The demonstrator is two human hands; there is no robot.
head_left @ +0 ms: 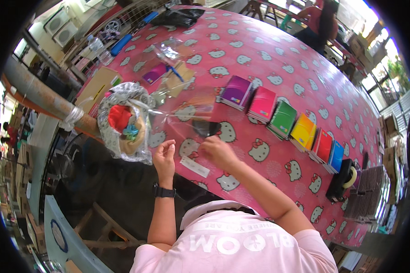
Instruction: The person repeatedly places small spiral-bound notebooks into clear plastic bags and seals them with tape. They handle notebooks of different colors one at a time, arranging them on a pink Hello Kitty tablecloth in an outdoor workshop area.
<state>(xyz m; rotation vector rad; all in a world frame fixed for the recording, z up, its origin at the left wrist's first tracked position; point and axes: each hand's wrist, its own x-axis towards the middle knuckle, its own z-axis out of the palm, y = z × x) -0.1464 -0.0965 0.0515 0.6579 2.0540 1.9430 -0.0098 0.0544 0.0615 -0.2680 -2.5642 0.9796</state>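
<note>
My left hand is raised at the table's near edge, its fingers curled toward the thumb. My right hand is bent over the pink tabletop with its fingertips drawn together. Anything pinched in either hand is too small or too clear to make out. Just beyond the right hand is a dark, flat object. A clear plastic sheet or bag spreads ahead of both hands. Between them and nearer me, a white paper strip lies on the patterned cloth.
Spiral notebooks in purple, pink, green, yellow, red and blue form a row at right. Beyond them stand a black tape dispenser and stacked notebooks. A patterned bag sits left, near a metal pole.
</note>
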